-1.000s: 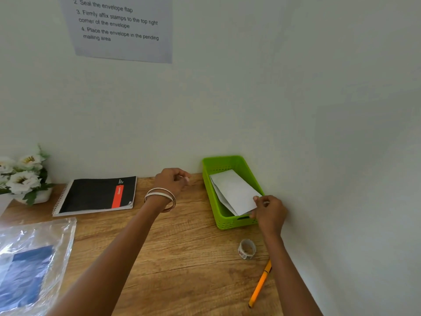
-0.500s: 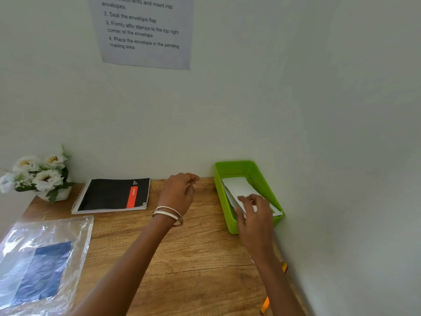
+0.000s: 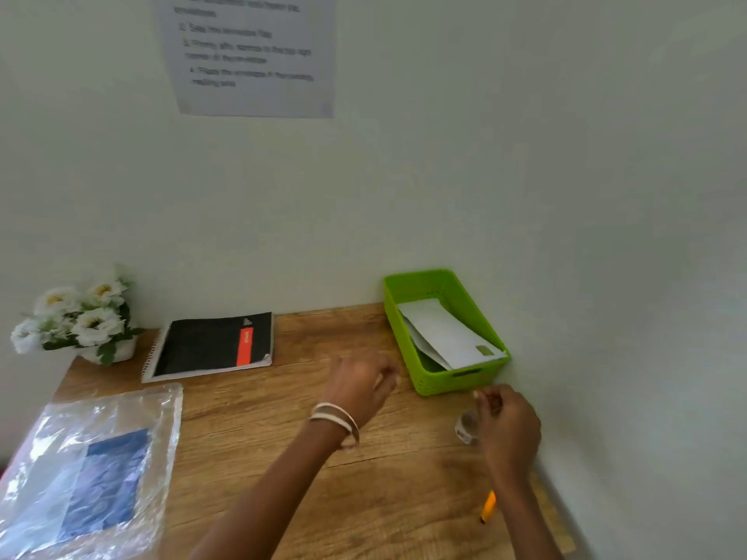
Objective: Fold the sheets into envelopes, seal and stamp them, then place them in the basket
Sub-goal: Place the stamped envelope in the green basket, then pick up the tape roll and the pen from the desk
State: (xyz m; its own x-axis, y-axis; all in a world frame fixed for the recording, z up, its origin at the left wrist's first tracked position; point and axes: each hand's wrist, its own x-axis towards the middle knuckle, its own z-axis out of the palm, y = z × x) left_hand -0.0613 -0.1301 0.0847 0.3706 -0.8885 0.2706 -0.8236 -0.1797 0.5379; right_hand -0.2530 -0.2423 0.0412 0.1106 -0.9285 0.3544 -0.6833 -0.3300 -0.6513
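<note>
Basket: a bright green basket (image 3: 438, 381) stands at the far right corner of the table (image 3: 364, 491), close against the wall on its right.
Envelopes: white envelopes (image 3: 444, 337) lie slanted inside the basket, the top one with a small greenish stamp (image 3: 484, 350) at its near right corner, which rests near the basket's rim.
Right hand: the right hand (image 3: 510, 428) hovers just near of the basket, apart from it, above a small roll of tape (image 3: 465, 429). Its fingers are curled inward; the blur hides whether they pinch anything.
Left hand: the left hand (image 3: 361, 388) is raised over the middle of the table, left of the basket, with bangles (image 3: 337, 420) on the wrist. Its fingers are loosely curled and blurred, so a hold cannot be told.
Pen: an orange pen (image 3: 488, 506) lies on the table at the near right, partly behind the right forearm.
Notebook: a black spiral notebook (image 3: 212, 344) with a red stripe lies flat at the far side of the table, left of centre.
Flowers: white flowers (image 3: 77, 317) in a small pot stand at the far left corner.
Plastic sleeve: a clear plastic sleeve (image 3: 81, 474) with a blue sheet inside lies at the near left.
Notice: a printed sheet (image 3: 252, 54) is fixed to the far wall; its text is blurred.
</note>
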